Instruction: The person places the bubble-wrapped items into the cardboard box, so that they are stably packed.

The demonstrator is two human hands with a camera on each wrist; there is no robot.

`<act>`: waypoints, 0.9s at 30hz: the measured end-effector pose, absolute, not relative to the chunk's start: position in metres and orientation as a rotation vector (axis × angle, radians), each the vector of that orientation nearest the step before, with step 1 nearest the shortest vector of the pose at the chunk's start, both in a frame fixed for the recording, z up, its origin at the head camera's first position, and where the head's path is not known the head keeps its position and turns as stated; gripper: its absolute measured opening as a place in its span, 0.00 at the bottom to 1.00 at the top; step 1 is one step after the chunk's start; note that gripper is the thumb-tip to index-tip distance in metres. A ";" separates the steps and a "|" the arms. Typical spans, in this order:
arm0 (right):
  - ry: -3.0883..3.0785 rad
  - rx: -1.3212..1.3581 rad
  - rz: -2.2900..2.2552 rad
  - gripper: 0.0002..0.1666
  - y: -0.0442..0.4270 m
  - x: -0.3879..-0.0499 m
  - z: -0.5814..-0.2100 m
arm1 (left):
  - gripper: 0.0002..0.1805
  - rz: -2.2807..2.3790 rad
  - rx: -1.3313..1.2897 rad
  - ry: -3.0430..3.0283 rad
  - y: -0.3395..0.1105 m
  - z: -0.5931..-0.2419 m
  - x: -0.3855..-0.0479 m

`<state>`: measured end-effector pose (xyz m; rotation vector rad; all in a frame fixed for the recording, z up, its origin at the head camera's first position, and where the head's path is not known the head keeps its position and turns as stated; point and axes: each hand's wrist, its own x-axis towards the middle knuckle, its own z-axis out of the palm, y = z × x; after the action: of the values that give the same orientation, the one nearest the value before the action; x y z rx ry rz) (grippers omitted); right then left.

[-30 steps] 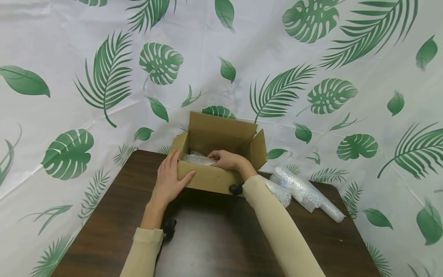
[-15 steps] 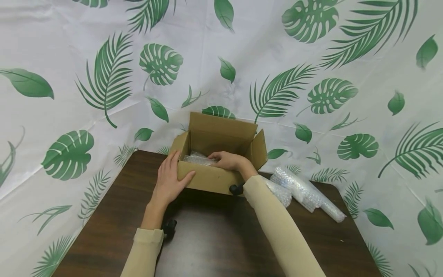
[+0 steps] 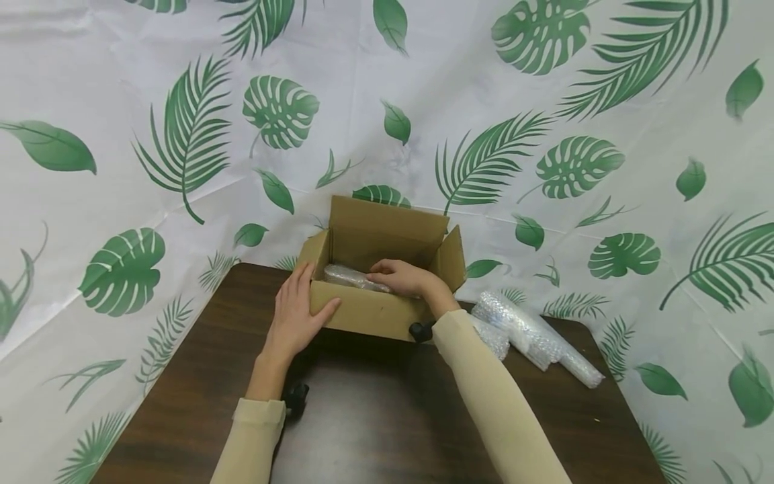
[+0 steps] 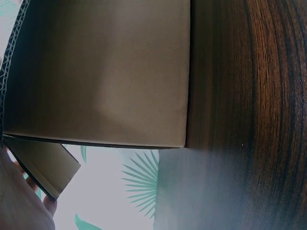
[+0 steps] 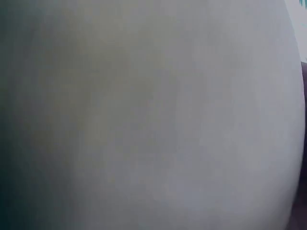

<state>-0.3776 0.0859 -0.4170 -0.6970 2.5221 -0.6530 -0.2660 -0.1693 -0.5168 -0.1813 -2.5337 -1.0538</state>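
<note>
A cardboard box (image 3: pixel 369 311) stands with raised flaps at the back of the table in the head view. My left hand (image 3: pixel 290 312) holds its front left corner, thumb across the front wall and fingers along the left flap (image 4: pixel 48 165). Inside the box lies a clear bubble-wrap bundle (image 3: pixel 353 277), long and rounded. My right hand (image 3: pixel 404 277) reaches over the front wall with curled fingers and grips the right end of that bundle. The wall hides the bundle's underside. A pale blurred surface (image 5: pixel 158 115) fills nearly all of the right wrist view.
More bubble-wrap rolls (image 3: pixel 532 333) lie on the dark wooden table (image 3: pixel 193 376), right of the box and partly behind the right forearm. A white leaf-print cloth (image 3: pixel 375 101) hangs close behind the table and box.
My right hand has shifted slightly to the right and up. The bubble wrap under it has changed from a flatter, spread shape to a rounded bundle. My left hand stays in place.
</note>
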 end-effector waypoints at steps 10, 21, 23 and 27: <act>2.612 -0.689 -0.700 0.36 0.106 -0.359 -0.392 | 0.53 -1.084 -0.190 -2.511 -0.169 -0.518 -0.266; 2.759 -0.830 -0.834 0.30 0.124 -0.319 -0.348 | 0.53 -1.082 -0.185 -2.506 -0.172 -0.517 -0.268; 2.784 -0.833 -0.870 0.30 0.130 -0.311 -0.341 | 0.53 -1.083 -0.188 -2.505 -0.171 -0.517 -0.267; 2.859 -0.845 -0.950 0.30 0.147 -0.296 -0.332 | 0.52 -1.084 -0.195 -2.492 -0.170 -0.519 -0.266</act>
<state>-0.2965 0.1468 -0.3316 -0.8449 2.8588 -0.9499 -0.2659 -0.1701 -0.5191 -0.1946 -2.4924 -1.0839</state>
